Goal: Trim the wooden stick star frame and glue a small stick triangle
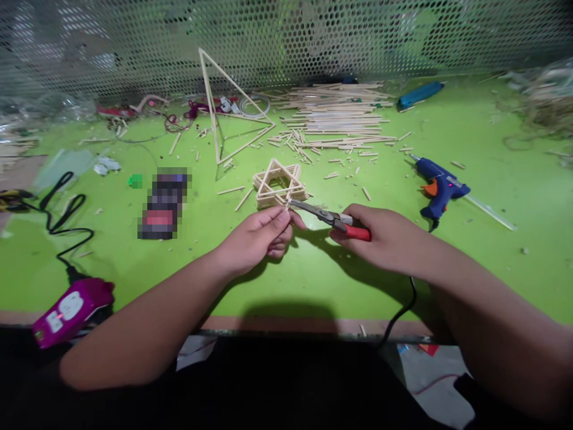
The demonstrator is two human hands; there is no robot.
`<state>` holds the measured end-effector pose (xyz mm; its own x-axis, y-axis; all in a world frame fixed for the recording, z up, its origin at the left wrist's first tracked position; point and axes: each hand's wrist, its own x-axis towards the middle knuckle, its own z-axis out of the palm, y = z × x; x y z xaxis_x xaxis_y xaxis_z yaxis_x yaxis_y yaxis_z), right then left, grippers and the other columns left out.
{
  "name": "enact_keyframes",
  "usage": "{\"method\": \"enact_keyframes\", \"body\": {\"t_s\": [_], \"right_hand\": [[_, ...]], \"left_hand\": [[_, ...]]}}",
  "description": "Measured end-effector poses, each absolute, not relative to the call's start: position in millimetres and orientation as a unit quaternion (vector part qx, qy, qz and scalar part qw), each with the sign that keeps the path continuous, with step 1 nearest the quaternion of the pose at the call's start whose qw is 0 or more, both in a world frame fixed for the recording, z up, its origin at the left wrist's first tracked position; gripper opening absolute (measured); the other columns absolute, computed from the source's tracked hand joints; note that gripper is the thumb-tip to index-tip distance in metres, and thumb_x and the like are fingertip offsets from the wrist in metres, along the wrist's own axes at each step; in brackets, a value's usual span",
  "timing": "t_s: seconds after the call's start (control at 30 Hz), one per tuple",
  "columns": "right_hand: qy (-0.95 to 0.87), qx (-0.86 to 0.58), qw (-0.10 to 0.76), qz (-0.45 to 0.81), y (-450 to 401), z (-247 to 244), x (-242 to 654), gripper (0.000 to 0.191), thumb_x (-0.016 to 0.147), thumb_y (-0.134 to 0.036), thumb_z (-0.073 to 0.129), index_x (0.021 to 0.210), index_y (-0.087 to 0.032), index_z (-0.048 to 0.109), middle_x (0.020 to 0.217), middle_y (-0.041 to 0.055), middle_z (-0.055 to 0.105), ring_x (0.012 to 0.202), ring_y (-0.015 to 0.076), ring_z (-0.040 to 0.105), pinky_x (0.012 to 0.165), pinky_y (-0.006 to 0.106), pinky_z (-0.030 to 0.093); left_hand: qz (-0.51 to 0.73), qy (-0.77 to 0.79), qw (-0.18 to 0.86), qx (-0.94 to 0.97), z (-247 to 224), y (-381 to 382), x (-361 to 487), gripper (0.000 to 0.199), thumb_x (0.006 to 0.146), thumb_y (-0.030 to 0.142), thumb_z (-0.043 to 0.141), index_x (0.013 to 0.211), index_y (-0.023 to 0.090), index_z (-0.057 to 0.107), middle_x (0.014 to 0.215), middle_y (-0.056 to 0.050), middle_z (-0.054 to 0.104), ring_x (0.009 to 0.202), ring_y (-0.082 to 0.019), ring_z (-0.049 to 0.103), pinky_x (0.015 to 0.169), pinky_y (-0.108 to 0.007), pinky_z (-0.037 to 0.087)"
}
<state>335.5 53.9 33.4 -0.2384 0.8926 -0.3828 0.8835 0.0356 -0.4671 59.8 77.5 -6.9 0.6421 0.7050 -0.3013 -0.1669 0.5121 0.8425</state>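
Note:
Thumb and fingers of my left hand (pixel 268 236) are pinched on a small wooden stick piece (pixel 289 204). My right hand (pixel 373 239) is wrapped round red-handled pliers (pixel 329 216), whose jaws reach the stick just above my left fingertips. Right behind my left hand stands a star-shaped stack of thin wooden sticks (pixel 280 182) with an opening in its middle. Whether the stick piece touches the stack cannot be told. Two loose sticks lie left of the stack.
A blue glue gun (pixel 441 185) lies on the right, its cable running to the front edge. Behind are a stick pile (pixel 340 110) and a triangular stick frame (pixel 208 107). A blurred phone-like object (pixel 165 203) and a magenta box (pixel 74 310) are on the left.

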Motion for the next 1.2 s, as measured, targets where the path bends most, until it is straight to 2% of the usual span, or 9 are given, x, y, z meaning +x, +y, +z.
{"method": "enact_keyframes", "body": {"t_s": [0.27, 0.43, 0.63, 0.83, 1.0, 1.2], "right_hand": [[-0.733, -0.618, 0.004, 0.283, 55, 32, 337, 0.025, 0.090, -0.051, 0.059, 0.091, -0.026, 0.058, 0.081, 0.0050, 0.070, 0.069, 0.0231, 0.059, 0.062, 0.034, 0.037], [-0.700, -0.666, 0.008, 0.258, 54, 32, 331, 0.029, 0.088, -0.053, 0.065, 0.077, -0.027, 0.061, 0.069, 0.0030, 0.068, 0.062, 0.0218, 0.055, 0.058, 0.034, 0.034], [-0.668, -0.701, -0.032, 0.250, 57, 34, 321, 0.022, 0.084, -0.047, 0.068, 0.074, -0.027, 0.067, 0.067, 0.0046, 0.067, 0.058, 0.0226, 0.053, 0.056, 0.035, 0.034], [-0.659, -0.712, -0.018, 0.240, 63, 32, 331, 0.028, 0.088, -0.050, 0.064, 0.073, -0.027, 0.065, 0.068, 0.0048, 0.067, 0.061, 0.0231, 0.054, 0.056, 0.036, 0.036], [-0.695, -0.674, 0.022, 0.250, 60, 28, 343, 0.026, 0.093, -0.052, 0.062, 0.085, -0.027, 0.060, 0.077, 0.0038, 0.071, 0.068, 0.0228, 0.059, 0.059, 0.034, 0.037], [-0.714, -0.639, 0.018, 0.285, 57, 26, 344, 0.025, 0.094, -0.052, 0.063, 0.094, -0.027, 0.059, 0.083, 0.0034, 0.072, 0.071, 0.0233, 0.063, 0.062, 0.033, 0.039]], "left_hand": [[0.275, 0.405, 0.681, 0.544, -6, 78, 59, 0.039, 0.109, 0.058, 0.067, 0.107, 0.019, 0.073, 0.071, 0.006, 0.044, 0.057, -0.010, 0.041, 0.053, -0.022, 0.035], [0.277, 0.402, 0.667, 0.562, -6, 75, 59, 0.040, 0.110, 0.058, 0.064, 0.108, 0.019, 0.072, 0.072, 0.005, 0.046, 0.058, -0.009, 0.044, 0.055, -0.022, 0.038], [0.285, 0.410, 0.697, 0.515, -8, 76, 62, 0.038, 0.110, 0.057, 0.066, 0.107, 0.019, 0.071, 0.071, 0.006, 0.043, 0.057, -0.009, 0.040, 0.053, -0.021, 0.034], [0.293, 0.393, 0.724, 0.485, -5, 77, 60, 0.040, 0.109, 0.058, 0.067, 0.111, 0.018, 0.071, 0.069, 0.008, 0.035, 0.055, -0.008, 0.030, 0.053, -0.021, 0.029], [0.284, 0.359, 0.753, 0.472, -2, 75, 61, 0.041, 0.110, 0.056, 0.066, 0.118, 0.016, 0.070, 0.073, 0.008, 0.036, 0.057, -0.008, 0.029, 0.053, -0.022, 0.027], [0.293, 0.336, 0.765, 0.466, -4, 76, 61, 0.034, 0.110, 0.051, 0.067, 0.106, 0.017, 0.068, 0.072, 0.008, 0.038, 0.056, -0.007, 0.029, 0.053, -0.021, 0.028]]}}
